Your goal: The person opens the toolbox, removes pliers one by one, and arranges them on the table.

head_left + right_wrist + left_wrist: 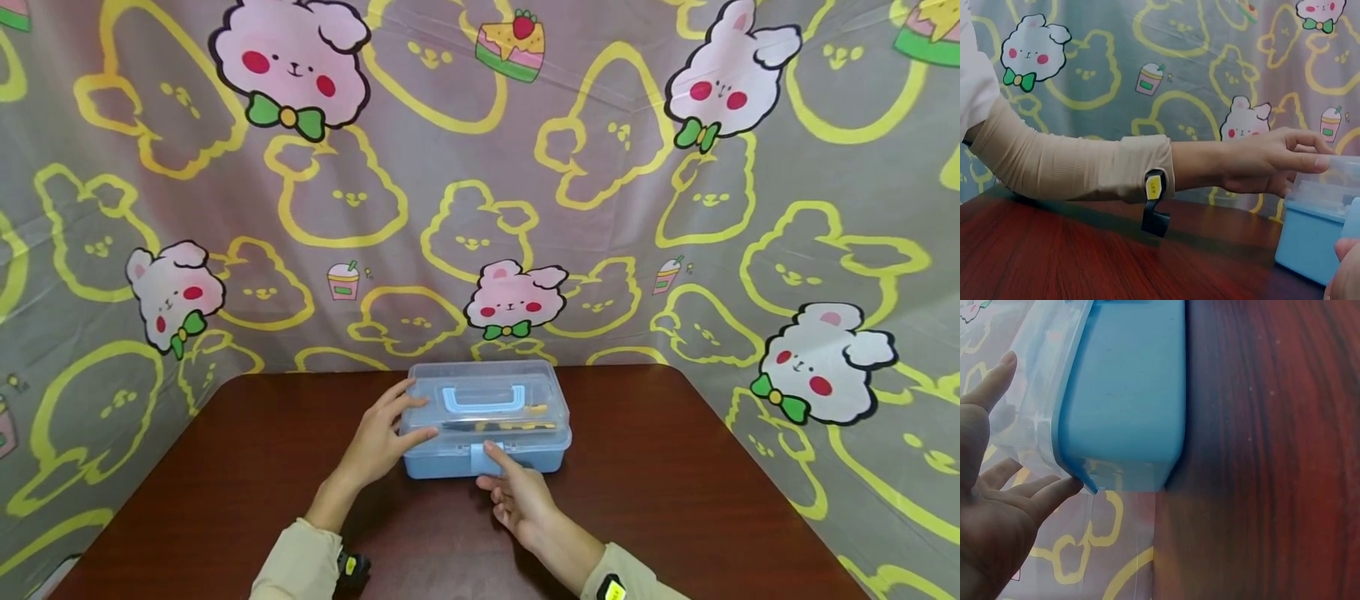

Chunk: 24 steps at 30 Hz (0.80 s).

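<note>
Two bare hands work at a plastic storage box (486,419) that stands near the far edge of a dark reddish-brown table (637,500), its clear lid (483,375) down on a light blue base (442,465). At the box's left end, the left hand (381,433) has its thumb and fingers spread apart; in the left wrist view a fingertip touches the lid's lower rim. The right hand (525,502) is at the front, its thumb straight against the pale blue latch (482,460), the other fingers loosely bent below and gripping nothing. A pale blue carrying handle (483,407) sits on top of the lid. Yellow and dark items (517,426) show through the plastic, too blurred to name. Both forearms wear beige sleeves (296,560). Behind the table hangs a grey curtain (405,267) printed with rabbits and yellow outlines.
</note>
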{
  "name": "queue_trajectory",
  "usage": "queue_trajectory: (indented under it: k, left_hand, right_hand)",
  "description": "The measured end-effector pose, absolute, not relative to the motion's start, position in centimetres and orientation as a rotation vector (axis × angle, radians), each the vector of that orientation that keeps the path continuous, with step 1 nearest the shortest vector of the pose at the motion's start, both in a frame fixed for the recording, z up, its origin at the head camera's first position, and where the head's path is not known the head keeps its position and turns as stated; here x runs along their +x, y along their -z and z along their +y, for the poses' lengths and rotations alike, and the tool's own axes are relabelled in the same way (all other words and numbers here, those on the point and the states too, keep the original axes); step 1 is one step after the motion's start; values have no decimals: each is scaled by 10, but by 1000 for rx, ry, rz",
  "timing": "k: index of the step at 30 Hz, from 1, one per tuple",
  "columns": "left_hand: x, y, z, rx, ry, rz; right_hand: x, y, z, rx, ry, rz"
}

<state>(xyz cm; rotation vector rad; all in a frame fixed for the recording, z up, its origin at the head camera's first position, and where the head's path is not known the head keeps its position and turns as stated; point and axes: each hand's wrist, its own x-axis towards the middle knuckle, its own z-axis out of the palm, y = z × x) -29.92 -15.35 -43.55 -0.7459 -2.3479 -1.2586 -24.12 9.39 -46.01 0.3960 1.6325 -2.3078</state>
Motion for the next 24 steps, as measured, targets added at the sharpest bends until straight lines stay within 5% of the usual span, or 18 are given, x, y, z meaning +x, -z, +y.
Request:
queue_trajectory:
  k: [24]
  left_hand:
    - [-298,434,-165,-661,1254,-2472]
  right_hand:
    - [-240,462,138,136,2095,1913]
